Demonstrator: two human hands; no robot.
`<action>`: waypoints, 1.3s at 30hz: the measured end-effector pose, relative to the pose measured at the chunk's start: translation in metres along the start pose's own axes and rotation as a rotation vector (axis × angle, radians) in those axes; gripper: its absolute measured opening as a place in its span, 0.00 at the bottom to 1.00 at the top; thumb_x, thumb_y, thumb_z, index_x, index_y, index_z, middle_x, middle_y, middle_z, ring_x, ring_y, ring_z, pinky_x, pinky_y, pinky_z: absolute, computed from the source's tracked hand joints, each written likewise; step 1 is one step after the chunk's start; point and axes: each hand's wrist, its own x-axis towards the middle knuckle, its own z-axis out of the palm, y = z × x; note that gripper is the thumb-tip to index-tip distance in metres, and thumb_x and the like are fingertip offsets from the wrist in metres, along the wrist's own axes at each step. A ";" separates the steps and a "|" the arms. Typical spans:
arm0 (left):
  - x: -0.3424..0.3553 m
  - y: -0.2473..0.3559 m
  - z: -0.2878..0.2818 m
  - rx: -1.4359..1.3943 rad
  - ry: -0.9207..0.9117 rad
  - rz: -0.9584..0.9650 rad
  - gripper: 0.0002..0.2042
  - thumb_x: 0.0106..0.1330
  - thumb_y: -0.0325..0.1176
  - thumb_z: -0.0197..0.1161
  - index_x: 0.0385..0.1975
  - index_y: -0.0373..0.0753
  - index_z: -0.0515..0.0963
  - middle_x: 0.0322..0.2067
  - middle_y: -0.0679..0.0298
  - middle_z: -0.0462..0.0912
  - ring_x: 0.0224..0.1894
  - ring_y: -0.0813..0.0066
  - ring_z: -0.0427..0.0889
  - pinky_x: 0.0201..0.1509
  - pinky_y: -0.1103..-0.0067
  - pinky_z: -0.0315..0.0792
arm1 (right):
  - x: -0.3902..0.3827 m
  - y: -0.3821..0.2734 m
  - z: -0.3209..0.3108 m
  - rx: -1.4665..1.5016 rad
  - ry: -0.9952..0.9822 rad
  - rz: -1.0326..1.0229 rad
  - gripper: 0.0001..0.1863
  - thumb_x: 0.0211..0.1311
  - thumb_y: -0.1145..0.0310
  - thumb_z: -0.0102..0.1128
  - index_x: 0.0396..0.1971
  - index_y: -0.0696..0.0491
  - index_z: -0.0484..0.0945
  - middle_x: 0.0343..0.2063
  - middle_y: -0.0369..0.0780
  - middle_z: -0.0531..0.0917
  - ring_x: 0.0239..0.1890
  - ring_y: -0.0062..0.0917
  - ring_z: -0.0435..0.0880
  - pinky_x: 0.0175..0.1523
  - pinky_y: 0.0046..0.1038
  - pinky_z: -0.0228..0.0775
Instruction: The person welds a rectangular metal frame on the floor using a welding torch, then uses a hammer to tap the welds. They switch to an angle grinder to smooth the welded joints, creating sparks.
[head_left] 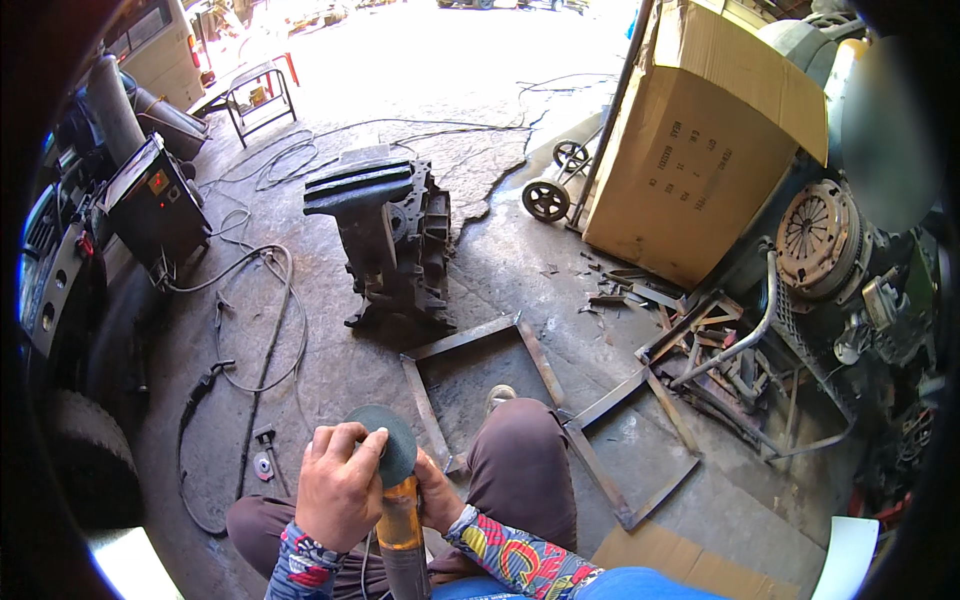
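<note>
I hold an angle grinder (402, 525) with an orange and dark body upright over my lap. My left hand (338, 485) is curled on its dark green disc (399, 452), fingertips near the disc's centre. My right hand (438, 492) grips the grinder's head behind the disc, partly hidden. A cord hangs by the body. On the floor to the left lie a small tool (265, 440) and a small disc (263, 466).
A dark cast-metal block (420, 250) stands ahead, two square steel frames (430, 348) (603, 398) before me. A welder (150, 210) with cables is left. A large cardboard box (700, 160) on a trolley, scrap steel (690, 350) and a clutch assembly (815, 235) are right.
</note>
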 end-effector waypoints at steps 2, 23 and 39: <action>0.001 0.000 0.000 0.037 0.001 -0.085 0.12 0.53 0.23 0.61 0.38 0.33 0.81 0.33 0.51 0.79 0.38 0.51 0.77 0.44 0.65 0.74 | -0.001 0.000 -0.001 -0.011 -0.008 -0.010 0.28 0.68 0.50 0.62 0.61 0.51 0.69 0.51 0.37 0.79 0.50 0.23 0.82 0.54 0.31 0.78; 0.004 -0.019 -0.001 -0.055 -0.083 -0.074 0.14 0.56 0.34 0.70 0.41 0.38 0.79 0.34 0.56 0.76 0.40 0.55 0.79 0.42 0.67 0.77 | -0.001 0.003 -0.009 -0.021 -0.018 0.015 0.32 0.65 0.44 0.63 0.60 0.50 0.69 0.50 0.38 0.80 0.51 0.26 0.82 0.54 0.33 0.79; 0.017 -0.028 0.009 -0.335 0.043 -0.194 0.12 0.55 0.28 0.69 0.38 0.34 0.78 0.30 0.55 0.78 0.30 0.59 0.82 0.37 0.70 0.78 | 0.002 -0.004 -0.003 -0.098 0.041 -0.061 0.34 0.66 0.42 0.61 0.60 0.53 0.68 0.50 0.41 0.81 0.48 0.30 0.84 0.51 0.38 0.82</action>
